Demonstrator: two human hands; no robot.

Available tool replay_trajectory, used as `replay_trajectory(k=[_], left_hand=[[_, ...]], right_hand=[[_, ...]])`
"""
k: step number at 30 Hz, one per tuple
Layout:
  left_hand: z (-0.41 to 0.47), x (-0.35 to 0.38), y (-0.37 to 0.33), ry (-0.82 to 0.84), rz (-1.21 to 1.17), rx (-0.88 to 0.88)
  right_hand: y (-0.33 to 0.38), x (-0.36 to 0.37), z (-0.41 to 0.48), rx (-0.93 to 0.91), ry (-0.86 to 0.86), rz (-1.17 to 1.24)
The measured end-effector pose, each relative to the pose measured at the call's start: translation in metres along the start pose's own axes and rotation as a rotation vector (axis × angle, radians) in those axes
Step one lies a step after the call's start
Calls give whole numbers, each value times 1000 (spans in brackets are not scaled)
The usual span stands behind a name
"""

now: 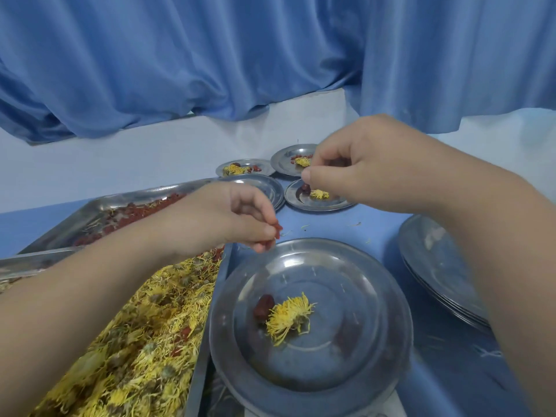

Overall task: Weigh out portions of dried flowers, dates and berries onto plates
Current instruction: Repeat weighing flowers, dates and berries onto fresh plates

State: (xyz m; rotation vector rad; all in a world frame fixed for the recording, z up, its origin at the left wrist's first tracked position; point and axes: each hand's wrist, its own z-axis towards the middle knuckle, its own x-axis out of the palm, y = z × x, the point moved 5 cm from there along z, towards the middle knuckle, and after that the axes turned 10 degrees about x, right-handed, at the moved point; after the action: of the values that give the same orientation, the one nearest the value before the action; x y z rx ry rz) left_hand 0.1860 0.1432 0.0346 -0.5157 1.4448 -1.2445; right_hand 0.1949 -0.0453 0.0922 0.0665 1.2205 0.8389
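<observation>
Blue table (376,233) bears trays (144,192), plates (323,207) (one perhaps on a scale (392,406)).

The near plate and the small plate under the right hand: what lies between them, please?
Head view: only blue tabletop with a few stray petals lies between the near plate and small plate.

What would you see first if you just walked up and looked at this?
A big heap of yellow dried flowers fills the lower left. In the middle, the left hand pinches red berries just above the near metal plate, which holds one yellow flower and a dark date. Farther back, the right hand hovers over a small plate.
</observation>
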Motion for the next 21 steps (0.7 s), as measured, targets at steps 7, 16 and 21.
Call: replay_trajectory(k=[7,16,21], left_hand=[[-4,31,5,42,396,-44],[-11,25,-1,-62,471,-27],[-12,31,-7,-31,402,25]], right_hand=[[8,-12,-9,0,16,3],[15,-14,-17,10,58,3],[15,-8,-16,10,85,4]])
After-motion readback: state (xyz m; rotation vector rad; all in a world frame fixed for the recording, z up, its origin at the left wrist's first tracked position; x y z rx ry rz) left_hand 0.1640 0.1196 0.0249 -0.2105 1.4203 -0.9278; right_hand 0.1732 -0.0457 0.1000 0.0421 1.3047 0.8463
